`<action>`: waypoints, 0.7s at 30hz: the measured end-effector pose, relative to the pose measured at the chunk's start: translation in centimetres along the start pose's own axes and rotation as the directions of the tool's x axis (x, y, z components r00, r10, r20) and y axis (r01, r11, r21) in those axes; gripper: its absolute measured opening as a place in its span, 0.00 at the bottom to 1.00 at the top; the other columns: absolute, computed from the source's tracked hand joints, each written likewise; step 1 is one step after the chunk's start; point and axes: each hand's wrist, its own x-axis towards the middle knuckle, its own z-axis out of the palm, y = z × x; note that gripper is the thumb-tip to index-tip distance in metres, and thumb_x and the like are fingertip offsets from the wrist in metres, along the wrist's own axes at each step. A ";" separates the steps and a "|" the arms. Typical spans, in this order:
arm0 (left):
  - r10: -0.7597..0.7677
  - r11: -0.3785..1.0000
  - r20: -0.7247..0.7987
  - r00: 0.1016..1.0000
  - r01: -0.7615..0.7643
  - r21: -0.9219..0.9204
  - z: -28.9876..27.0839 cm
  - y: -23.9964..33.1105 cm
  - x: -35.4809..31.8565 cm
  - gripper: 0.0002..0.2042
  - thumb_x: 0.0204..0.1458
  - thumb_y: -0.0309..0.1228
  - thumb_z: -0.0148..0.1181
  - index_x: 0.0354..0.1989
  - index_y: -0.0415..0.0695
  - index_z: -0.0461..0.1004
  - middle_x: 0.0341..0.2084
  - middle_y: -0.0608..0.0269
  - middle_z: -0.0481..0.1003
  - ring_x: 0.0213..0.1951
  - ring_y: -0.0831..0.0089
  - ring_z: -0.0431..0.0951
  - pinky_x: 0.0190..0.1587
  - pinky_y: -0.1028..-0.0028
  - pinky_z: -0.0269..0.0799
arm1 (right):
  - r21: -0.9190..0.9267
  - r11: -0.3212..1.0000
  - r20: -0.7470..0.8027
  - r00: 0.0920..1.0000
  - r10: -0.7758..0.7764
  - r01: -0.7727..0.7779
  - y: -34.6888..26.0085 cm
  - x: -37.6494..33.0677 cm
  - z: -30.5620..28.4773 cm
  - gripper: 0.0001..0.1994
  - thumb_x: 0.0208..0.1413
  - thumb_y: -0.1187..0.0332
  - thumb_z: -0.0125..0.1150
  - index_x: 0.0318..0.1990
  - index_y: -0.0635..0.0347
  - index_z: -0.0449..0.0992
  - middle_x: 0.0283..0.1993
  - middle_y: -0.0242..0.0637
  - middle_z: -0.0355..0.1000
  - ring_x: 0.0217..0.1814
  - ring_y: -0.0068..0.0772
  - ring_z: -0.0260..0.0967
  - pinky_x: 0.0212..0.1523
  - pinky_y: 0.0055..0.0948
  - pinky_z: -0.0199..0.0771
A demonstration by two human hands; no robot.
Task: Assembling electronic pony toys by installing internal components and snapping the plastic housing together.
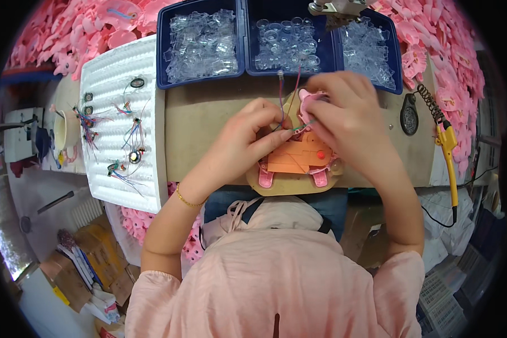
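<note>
while the left hand (247, 134) pinches green wire (302, 129), the right hand (346, 110) overhangs pink shell (305, 96); its grip unclear.

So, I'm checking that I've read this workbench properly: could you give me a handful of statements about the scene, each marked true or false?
1. The left hand and right hand are at a pink part and an orange piece. True.
2. A bracelet circles the right wrist. False: the gold bracelet is on the left wrist.
3. Dark blue bins hold clear plastic pieces. True.
4. The yellow-handled tool lies to the person's left. False: the yellow-handled tool is on the person's right.
5. Small wired parts lie on a white ridged tray. True.
</note>
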 end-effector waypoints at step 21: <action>-0.144 0.990 0.086 0.986 0.144 0.002 -0.3 0.7 -0.2 0.09 0.47 0.28 0.59 0.34 0.35 0.76 0.23 0.61 0.70 0.27 0.75 0.71 0.30 0.77 0.66 | 0.180 0.879 0.153 0.895 0.419 -0.442 0.0 -3.7 2.2 0.12 0.43 0.68 0.63 0.37 0.59 0.74 0.29 0.37 0.67 0.29 0.37 0.64 0.32 0.33 0.63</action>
